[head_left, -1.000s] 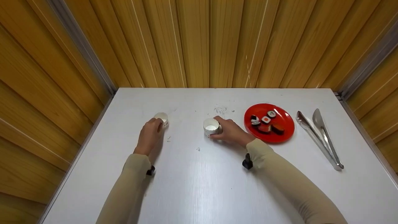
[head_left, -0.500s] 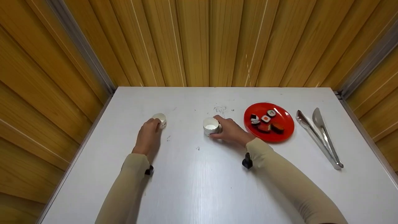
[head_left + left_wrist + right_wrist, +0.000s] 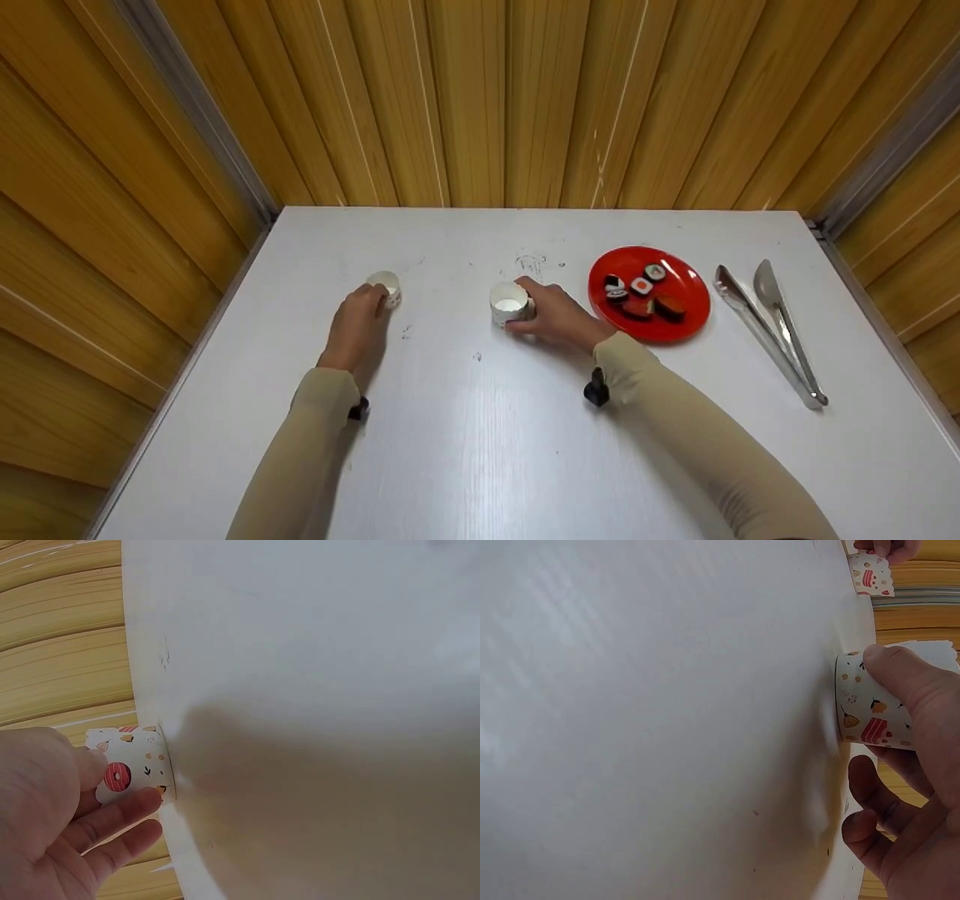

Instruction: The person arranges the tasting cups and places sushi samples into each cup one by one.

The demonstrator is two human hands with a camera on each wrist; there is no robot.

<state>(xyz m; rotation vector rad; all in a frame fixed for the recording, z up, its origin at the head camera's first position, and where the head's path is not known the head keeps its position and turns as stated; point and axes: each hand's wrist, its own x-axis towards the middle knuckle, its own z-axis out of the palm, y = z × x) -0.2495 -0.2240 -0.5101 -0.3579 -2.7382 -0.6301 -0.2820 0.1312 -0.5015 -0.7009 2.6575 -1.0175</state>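
At left on the white table, my left hand (image 3: 353,326) pinches a small paper baking cup (image 3: 386,282) at its near side. The left wrist view shows the thumb by the rim, the fingers along the wall, and a donut print on the white cup (image 3: 139,772). Nearer the middle, my right hand (image 3: 559,316) grips a second paper baking cup (image 3: 508,304) from its right side, thumb in front. Both cups stand upright, their mouths facing up. A cake print shows on the right cup (image 3: 866,709), and that hand's lower fingers curl free below it.
A red plate (image 3: 690,300) with several sushi pieces (image 3: 642,286) stands just right of my right hand. Metal tongs (image 3: 766,337) lie spread beyond it. Wood-patterned walls (image 3: 480,105) border the table (image 3: 480,450) at the back and both sides.
My left hand has shifted slightly left with its cup during the first half second, its fingers closing nearer the rim. My right hand and its cup have stayed in place.
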